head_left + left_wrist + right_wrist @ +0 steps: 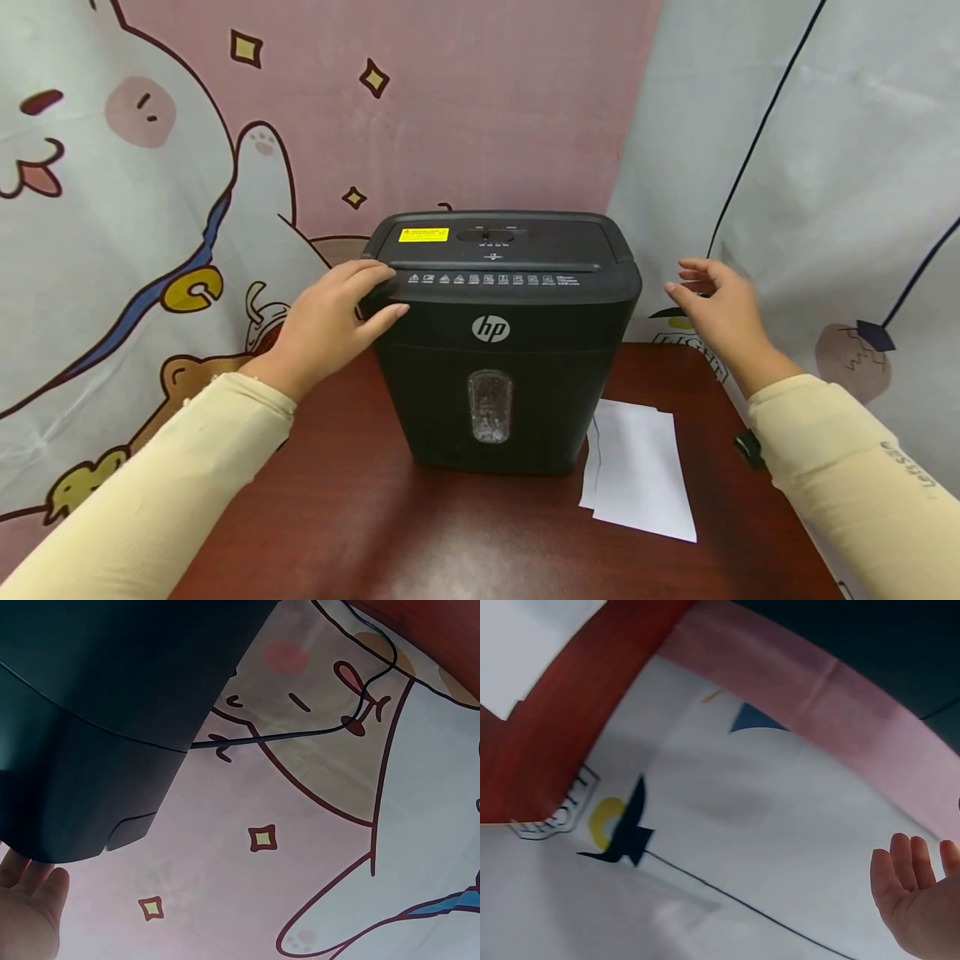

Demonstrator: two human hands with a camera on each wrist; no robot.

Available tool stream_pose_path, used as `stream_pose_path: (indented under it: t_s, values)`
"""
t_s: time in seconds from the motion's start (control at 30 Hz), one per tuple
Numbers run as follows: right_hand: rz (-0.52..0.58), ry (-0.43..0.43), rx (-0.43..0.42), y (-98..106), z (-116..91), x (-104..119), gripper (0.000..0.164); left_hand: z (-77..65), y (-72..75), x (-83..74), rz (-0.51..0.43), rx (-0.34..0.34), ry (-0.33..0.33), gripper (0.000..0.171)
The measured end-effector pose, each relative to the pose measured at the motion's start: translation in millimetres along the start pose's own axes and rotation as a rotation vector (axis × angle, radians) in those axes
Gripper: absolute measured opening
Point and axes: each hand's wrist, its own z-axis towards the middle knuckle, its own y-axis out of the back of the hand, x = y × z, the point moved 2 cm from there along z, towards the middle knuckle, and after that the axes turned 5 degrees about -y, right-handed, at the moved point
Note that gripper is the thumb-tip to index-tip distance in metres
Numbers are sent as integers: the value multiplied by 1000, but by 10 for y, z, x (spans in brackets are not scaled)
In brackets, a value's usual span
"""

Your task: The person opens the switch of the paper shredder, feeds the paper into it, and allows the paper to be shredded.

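A black HP paper shredder (427, 375) stands upright on the table, with a row of small symbols and a yellow label (423, 235) on its top. Shredded bits show through its front window (491, 408). My left hand (322, 321) is at the shredder's upper left corner, its fingertips right at the rim and the thumb along the front. In the left wrist view, the fingers of that hand meet the dark body's edge. To the right of the shredder, my right hand (720, 310) hovers apart from it, fingers loosely bent and holding nothing.
White paper sheets (637, 467) lie on the reddish-brown table (315, 500), by the shredder's lower right side. A black cord (300, 736) runs from the shredder. Printed cloth (510, 100) hangs behind and at both sides.
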Motion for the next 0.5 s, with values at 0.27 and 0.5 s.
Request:
stream_pose_path:
  t_s: [0.27,0.5]
  values:
    - [-8,-39,-6,-78,-7,-350,56,-32,-40,16,-8,-18,6,42]
    - [2,-153,11,-175,-73,-646,58,-54,-83,36,-20,-65,-2,43]
